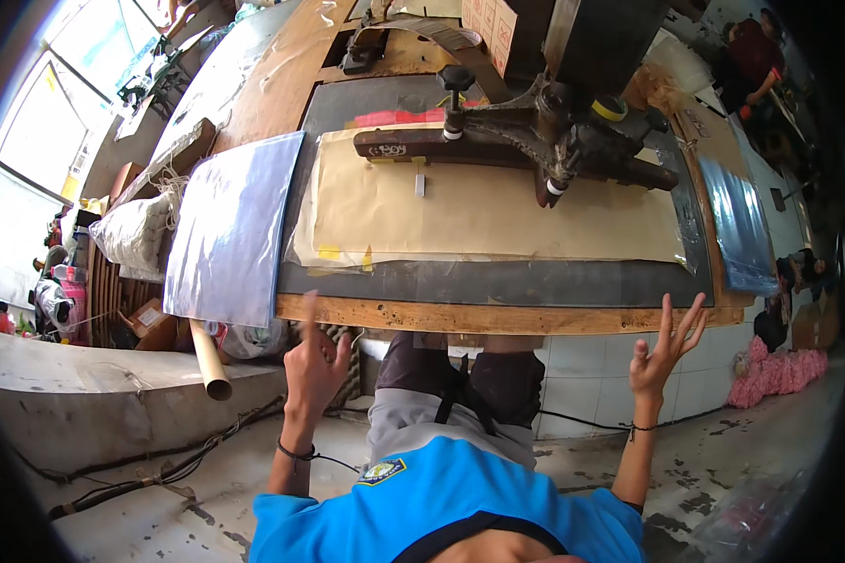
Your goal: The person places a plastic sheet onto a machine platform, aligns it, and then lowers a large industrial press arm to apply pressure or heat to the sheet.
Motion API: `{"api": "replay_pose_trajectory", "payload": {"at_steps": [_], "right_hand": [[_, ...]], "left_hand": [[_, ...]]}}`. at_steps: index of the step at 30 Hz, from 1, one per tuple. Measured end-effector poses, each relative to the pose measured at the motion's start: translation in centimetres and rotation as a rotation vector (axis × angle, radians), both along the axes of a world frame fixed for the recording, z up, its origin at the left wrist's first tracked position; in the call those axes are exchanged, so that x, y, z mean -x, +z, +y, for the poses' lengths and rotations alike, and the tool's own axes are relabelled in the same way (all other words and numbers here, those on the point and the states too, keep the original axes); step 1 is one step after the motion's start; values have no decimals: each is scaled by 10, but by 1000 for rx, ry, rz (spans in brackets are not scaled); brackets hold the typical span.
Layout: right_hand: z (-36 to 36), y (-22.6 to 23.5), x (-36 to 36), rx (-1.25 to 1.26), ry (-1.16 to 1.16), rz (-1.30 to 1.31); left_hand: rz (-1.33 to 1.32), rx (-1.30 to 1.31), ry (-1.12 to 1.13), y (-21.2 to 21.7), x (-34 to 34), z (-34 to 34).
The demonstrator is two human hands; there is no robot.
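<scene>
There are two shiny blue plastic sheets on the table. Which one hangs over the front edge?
The blue plastic sheet on the person's left, near the left hand. Its lower end droops past the wooden table edge; the right-hand sheet does not.

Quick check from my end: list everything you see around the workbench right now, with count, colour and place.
Workbench: one, wooden edge with a dark mat on top, centre.
Brown paper sheets: a stack, tan, on the mat under the press.
Press machine: one, dark metal, on the bench behind the paper.
Clear plastic sheets: one pile, bluish, on the bench's left end, overhanging the edge.
Second plastic pile: one, bluish, on the bench's right end.
Cardboard tube: one, tan, below the bench at left.
Pink bundle: one, pink, on the floor at right.
Left hand: open, empty, raised below the bench edge.
Right hand: open, empty, fingers spread, near the bench's right front edge.
</scene>
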State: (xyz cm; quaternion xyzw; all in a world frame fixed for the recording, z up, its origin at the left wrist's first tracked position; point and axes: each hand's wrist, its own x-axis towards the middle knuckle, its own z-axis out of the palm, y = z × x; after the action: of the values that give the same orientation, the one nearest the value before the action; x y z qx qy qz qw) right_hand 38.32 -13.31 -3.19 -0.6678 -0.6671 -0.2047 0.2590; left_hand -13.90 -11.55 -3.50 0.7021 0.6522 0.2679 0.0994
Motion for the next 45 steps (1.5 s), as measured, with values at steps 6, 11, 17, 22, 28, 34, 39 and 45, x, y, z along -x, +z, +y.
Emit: {"api": "replay_pose_trajectory", "payload": {"at_steps": [6, 11, 17, 22, 28, 34, 39, 45], "right_hand": [[0, -20, -11, 84, 77, 127], [-8, -12, -22, 153, 107, 110], [-5, 16, -3, -38, 46, -41], [5, -4, -12, 113, 182, 274], [2, -3, -13, 203, 281, 426], [-4, 1, -16, 274, 285, 444], [7, 6, -19, 307, 164, 40], [0, 1, -8, 147, 134, 72]], "left_hand": [[100, 0, -24, 10, -4, -2], [4, -19, 98, -5, -1, -7], [-17, 135, 137, 13, -7, -8], [43, 13, 11, -2, -3, -1], [-53, 59, 38, 4, -5, 0], [-93, -62, 89, 8, -2, -10], [-117, -78, 96, 2, 6, -7], [38, 69, 13, 19, 7, 4]]}}
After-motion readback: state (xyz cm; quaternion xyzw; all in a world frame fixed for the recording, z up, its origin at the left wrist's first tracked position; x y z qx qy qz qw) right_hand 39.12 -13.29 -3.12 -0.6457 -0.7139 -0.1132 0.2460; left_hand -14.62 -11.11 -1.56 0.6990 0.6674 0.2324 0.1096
